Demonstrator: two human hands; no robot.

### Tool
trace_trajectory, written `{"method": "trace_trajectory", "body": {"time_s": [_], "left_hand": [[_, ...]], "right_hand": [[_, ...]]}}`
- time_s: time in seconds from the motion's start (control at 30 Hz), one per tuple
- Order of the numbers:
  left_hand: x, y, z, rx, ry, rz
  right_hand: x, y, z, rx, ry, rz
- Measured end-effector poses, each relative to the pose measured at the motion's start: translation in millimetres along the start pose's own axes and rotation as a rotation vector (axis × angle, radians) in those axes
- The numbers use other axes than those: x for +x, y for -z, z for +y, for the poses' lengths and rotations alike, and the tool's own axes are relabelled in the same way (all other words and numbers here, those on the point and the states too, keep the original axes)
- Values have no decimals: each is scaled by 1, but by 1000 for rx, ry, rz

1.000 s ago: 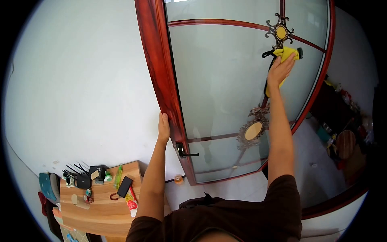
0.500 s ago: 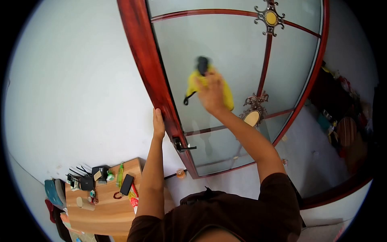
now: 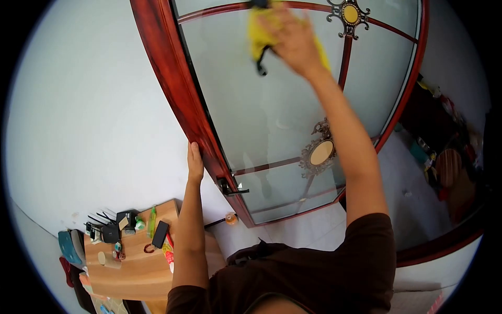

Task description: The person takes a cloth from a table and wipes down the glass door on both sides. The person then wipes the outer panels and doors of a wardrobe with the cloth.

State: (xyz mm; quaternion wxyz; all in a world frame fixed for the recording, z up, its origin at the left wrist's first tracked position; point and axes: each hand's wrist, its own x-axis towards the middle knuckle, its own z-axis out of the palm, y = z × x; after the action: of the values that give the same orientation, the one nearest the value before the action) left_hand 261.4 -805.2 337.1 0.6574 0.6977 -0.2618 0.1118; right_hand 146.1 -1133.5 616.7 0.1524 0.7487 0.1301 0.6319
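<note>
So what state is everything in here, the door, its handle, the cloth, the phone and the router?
Red-framed glass door: open, left hand at its edge
Black lever handle: roughly level
Yellow cloth with black trim: against the glass, under the right hand
Black phone: lying flat, dark
Black router: antennas raised, power unclear

a dark brown short-sleeved top with a rounded neckline, both forearms bare

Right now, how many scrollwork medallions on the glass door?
2. Upper medallion: right of the right hand. Lower medallion: just left of the right forearm. More may be hidden: the door runs out of frame, and the arm covers part.
</note>
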Motion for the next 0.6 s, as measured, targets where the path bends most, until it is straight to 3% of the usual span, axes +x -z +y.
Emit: {"method": "trace_trajectory", "body": {"time_s": [0.13,0.27,0.33,0.6], "left_hand": [[0,6,-12,25,54,-5],[-7,0,-13,-49,96,48],[-7,-2,-12,-60,73,54],[-11,-6,-11,-74,-3,57]], "right_hand": [[-46,8,81,-116,-258,232],[-123,15,100,-144,-468,291],[-155,15,83,-114,-656,295],[-204,-8,-47,-18,-955,294]]}}
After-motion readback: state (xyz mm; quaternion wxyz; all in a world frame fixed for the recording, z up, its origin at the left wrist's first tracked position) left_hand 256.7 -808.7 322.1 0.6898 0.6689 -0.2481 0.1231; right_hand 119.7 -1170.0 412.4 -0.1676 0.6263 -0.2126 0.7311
